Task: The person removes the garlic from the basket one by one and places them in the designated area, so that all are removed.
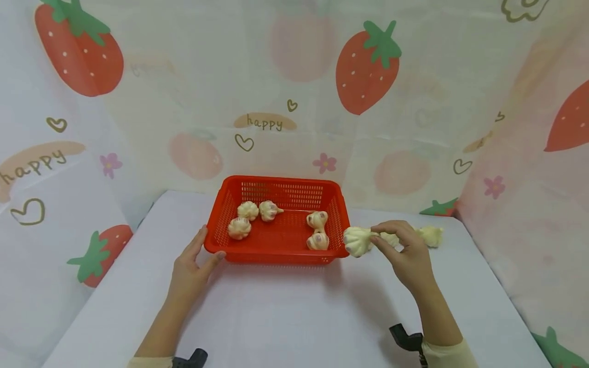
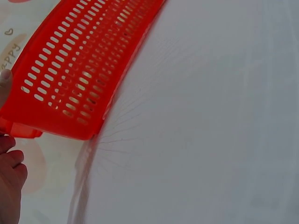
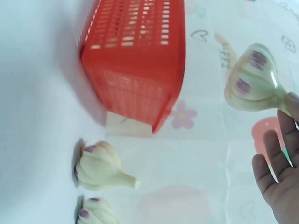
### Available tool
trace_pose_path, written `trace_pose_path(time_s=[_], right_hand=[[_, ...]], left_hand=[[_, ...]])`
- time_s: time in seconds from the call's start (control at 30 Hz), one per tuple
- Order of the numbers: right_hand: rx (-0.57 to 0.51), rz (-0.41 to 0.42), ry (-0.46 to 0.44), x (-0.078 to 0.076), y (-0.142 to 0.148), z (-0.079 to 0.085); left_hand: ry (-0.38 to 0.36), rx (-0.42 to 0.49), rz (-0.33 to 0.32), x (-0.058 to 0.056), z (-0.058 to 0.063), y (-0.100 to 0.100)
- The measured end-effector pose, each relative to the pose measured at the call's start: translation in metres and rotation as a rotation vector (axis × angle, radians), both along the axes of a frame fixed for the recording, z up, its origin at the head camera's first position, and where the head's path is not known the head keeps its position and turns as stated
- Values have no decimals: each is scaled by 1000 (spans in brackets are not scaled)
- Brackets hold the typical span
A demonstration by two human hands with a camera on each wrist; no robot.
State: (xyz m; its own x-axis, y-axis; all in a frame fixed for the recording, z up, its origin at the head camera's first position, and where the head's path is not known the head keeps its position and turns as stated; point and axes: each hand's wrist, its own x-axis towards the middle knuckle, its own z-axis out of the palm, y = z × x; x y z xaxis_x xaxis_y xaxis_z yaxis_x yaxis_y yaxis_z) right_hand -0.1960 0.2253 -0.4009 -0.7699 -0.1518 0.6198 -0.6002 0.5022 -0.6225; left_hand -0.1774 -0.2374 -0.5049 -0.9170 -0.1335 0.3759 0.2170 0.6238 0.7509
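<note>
A red plastic basket (image 1: 276, 258) with slotted walls sits on the white table. My left hand (image 1: 190, 273) grips its left front corner; in the left wrist view the thumb lies on the rim and curled fingers (image 2: 14, 161) show below. By its stem, my right hand (image 1: 405, 253) pinches a garlic bulb (image 1: 357, 241), raised beside the basket's right front corner. Purple patches mark this bulb (image 3: 252, 79) in the right wrist view. Inside the basket, three garlic bulbs (image 1: 240, 228) lie at the left and two more bulbs (image 1: 317, 241) at the right.
Right of the basket, more garlic bulbs (image 1: 430, 236) rest on the table (image 1: 285, 317), one partly behind the right hand. A cloth backdrop (image 1: 294, 153) printed with strawberries stands behind and at both sides.
</note>
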Motion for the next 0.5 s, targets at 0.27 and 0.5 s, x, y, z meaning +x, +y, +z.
trace_pose_path(time_s=[0.27,0.5], right_hand=[[18,-83,8,-6,25,2],[-8,-184,-5,-5,52,10]], left_hand=[[0,6,-3,-1,-1,-3],[-7,3,-7,-1,0,-3]])
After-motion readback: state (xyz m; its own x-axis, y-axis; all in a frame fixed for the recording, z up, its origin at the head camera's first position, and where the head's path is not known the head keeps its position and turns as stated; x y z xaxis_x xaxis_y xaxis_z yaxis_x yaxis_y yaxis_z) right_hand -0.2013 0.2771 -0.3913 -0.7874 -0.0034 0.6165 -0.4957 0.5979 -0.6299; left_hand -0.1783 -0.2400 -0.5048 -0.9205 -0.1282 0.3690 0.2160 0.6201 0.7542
